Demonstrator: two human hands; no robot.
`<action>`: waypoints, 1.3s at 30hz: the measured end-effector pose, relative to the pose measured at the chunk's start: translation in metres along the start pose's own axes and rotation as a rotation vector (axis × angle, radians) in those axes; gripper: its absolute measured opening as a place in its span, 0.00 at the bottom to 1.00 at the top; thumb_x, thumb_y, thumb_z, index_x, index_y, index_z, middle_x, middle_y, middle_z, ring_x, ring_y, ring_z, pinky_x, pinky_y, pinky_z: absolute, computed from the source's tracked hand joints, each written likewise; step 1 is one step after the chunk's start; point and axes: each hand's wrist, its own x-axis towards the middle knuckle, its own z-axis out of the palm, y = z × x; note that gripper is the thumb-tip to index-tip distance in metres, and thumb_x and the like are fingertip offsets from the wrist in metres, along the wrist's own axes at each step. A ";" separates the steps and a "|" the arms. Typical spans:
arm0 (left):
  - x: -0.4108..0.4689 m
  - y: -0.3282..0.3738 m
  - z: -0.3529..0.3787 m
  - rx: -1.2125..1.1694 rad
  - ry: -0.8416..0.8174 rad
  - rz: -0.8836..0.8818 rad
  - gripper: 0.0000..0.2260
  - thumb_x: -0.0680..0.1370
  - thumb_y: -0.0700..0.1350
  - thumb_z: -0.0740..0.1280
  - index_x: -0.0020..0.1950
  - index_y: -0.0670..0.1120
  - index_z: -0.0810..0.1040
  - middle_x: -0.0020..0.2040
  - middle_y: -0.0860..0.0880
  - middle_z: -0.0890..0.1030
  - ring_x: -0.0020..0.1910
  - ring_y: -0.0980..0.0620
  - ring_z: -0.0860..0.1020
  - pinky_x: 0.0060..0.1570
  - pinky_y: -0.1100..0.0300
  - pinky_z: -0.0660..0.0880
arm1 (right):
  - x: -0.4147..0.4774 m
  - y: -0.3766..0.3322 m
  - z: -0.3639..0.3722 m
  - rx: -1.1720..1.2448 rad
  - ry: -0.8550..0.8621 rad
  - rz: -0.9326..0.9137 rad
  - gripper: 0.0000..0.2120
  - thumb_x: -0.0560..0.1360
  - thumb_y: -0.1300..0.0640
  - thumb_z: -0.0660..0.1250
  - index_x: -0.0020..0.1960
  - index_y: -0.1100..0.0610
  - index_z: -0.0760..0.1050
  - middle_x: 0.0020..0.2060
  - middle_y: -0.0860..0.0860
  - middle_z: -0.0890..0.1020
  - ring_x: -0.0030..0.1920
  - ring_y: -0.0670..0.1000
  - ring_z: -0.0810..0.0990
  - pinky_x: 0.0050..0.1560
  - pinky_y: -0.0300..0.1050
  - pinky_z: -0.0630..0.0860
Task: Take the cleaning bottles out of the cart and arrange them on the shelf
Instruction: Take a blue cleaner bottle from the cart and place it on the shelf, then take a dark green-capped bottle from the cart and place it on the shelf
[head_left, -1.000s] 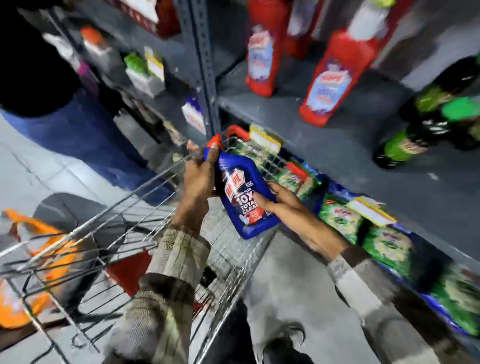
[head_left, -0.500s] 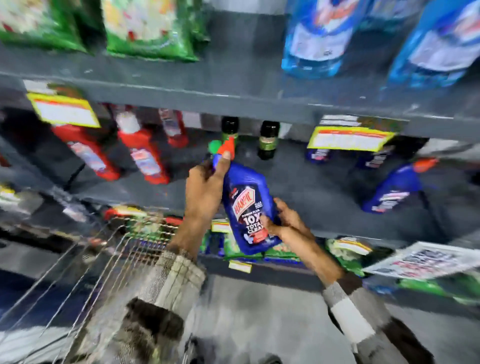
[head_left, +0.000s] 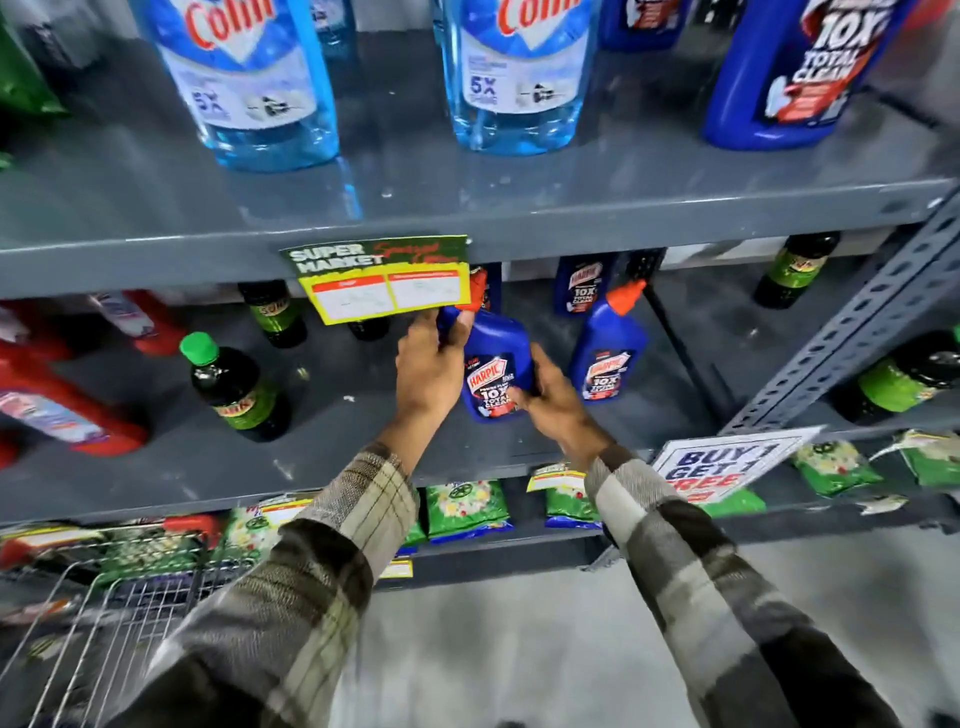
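Note:
A blue Harpic bottle (head_left: 496, 371) with a red cap stands tilted on the middle grey shelf (head_left: 332, 467), held by both hands. My left hand (head_left: 428, 366) grips its neck and upper left side. My right hand (head_left: 553, 402) clasps its lower right side. A second blue Harpic bottle (head_left: 608, 351) stands just to the right on the same shelf, and a third (head_left: 582, 283) stands further back. The wire cart (head_left: 104, 618) sits at the lower left; its contents are blurred.
Dark bottles with green labels (head_left: 234, 387) and red bottles (head_left: 57, 405) stand to the left on the middle shelf. Clear blue Colin bottles (head_left: 254, 78) fill the upper shelf. A price tag (head_left: 382, 278) hangs above my hands. A slotted upright (head_left: 852, 332) rises on the right.
I have carried the blue bottle up from over the cart to the middle shelf, and the view has swung from the cart to the shelves. Both hands kept their grip.

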 end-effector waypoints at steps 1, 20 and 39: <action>0.005 -0.004 0.007 0.013 -0.003 -0.003 0.22 0.72 0.68 0.58 0.55 0.54 0.75 0.55 0.44 0.84 0.58 0.39 0.80 0.62 0.40 0.75 | 0.003 -0.003 -0.002 -0.008 0.020 0.017 0.30 0.68 0.60 0.68 0.68 0.47 0.67 0.61 0.57 0.81 0.62 0.58 0.80 0.64 0.63 0.75; -0.006 -0.043 0.032 -0.016 -0.011 0.008 0.14 0.81 0.46 0.66 0.64 0.43 0.72 0.53 0.47 0.83 0.51 0.48 0.82 0.51 0.61 0.77 | -0.024 0.013 0.036 -0.042 0.333 0.142 0.33 0.68 0.64 0.74 0.71 0.58 0.67 0.61 0.56 0.78 0.60 0.54 0.76 0.62 0.48 0.72; -0.279 -0.342 -0.404 -0.140 0.877 -0.765 0.10 0.83 0.51 0.63 0.52 0.45 0.76 0.46 0.47 0.81 0.43 0.50 0.79 0.42 0.63 0.77 | -0.225 -0.023 0.528 -0.258 -0.769 -0.031 0.28 0.71 0.68 0.70 0.69 0.64 0.66 0.63 0.59 0.74 0.57 0.58 0.77 0.61 0.48 0.76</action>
